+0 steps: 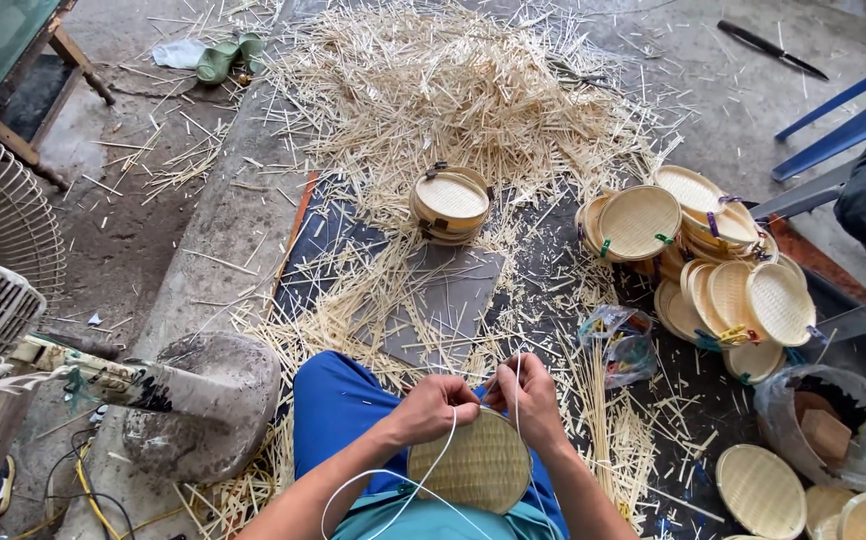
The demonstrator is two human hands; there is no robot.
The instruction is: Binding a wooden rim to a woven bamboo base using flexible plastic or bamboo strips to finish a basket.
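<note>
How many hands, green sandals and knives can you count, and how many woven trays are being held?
Hands: 2, left hand and right hand
Green sandals: 2
Knife: 1
Round woven tray held in the fingers: 1
Total: 6

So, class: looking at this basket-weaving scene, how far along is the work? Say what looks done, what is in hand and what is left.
Done: a heap of round woven trays lies to the right, some tied with coloured clips.
In hand: the left hand and right hand grip the rim of one woven disc, with a white cord trailing from it.
Left: a pile of loose bamboo strips covers the floor ahead.
</note>
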